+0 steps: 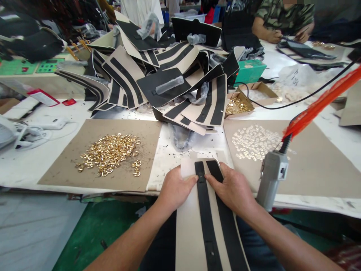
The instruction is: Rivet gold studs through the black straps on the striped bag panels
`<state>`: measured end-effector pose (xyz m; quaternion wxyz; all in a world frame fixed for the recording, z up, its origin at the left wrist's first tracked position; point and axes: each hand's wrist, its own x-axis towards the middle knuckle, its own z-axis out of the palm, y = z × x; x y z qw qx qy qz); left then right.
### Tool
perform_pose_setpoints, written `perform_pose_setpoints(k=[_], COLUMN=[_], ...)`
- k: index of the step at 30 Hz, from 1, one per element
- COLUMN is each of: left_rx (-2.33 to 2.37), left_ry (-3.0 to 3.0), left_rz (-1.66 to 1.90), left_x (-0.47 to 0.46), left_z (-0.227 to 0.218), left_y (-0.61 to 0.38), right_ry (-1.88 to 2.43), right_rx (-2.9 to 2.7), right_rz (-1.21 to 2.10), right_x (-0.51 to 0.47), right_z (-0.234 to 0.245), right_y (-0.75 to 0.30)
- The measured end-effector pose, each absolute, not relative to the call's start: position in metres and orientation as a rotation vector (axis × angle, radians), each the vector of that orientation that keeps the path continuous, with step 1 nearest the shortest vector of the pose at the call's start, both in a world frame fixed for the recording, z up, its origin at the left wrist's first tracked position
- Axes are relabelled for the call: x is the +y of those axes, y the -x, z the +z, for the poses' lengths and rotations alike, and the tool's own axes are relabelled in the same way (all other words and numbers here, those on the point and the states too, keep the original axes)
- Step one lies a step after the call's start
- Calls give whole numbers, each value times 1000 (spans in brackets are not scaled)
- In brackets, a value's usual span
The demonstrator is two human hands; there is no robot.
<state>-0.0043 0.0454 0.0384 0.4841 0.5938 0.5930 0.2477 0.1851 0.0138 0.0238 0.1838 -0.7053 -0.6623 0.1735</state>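
Observation:
A long cream panel with two black strips (208, 226) lies over my lap, its far end at the table's front edge. My left hand (176, 188) grips the panel's left edge, thumb on top beside a small fitting in the left black strip. From the other side my right hand (234, 186) holds the right edge, its thumb pointing at the same fitting. The fingers of both hands are hidden beneath the panel. Another small fitting shows lower on that strip. Gold metal D-ring fittings (111, 152) lie heaped left of my hands, and small white washers (255, 141) are spread to the right.
A tall pile of similar panels (175, 75) stands at the table's middle. Close to my right forearm hangs a grey electric screwdriver (272, 180) on an orange-wrapped cord. Behind are a box of gold parts (238, 105) and a green box (249, 72). A co-worker (283, 22) sits across.

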Motion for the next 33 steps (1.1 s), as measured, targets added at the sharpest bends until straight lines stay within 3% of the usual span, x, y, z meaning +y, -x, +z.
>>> perform_pose_setpoints(k=[12,17,20,25,29,33], left_rx=[1445,1730,1491,1290,1247,1280], left_ry=[-1537,-2024,-2361,-2274,-2202,-2181], left_rz=[579,775,794,867,971,954], left_x=[47,37,31,32,40,42], left_z=[40,44,41,18,4,3], left_y=[5,4,1,-2,-1,1], right_ry=[2014,2037,2036,2027,1701,1424], right_rx=[-1912,-1919,-1917,-1896,-1718,-1515], right_rz=[511,497,467,504,540,374], right_x=[16,14,15,18,-6,-49], right_z=[25,29,32,37,52,71], right_y=[-183,-182,-181,-178,-183,-223])
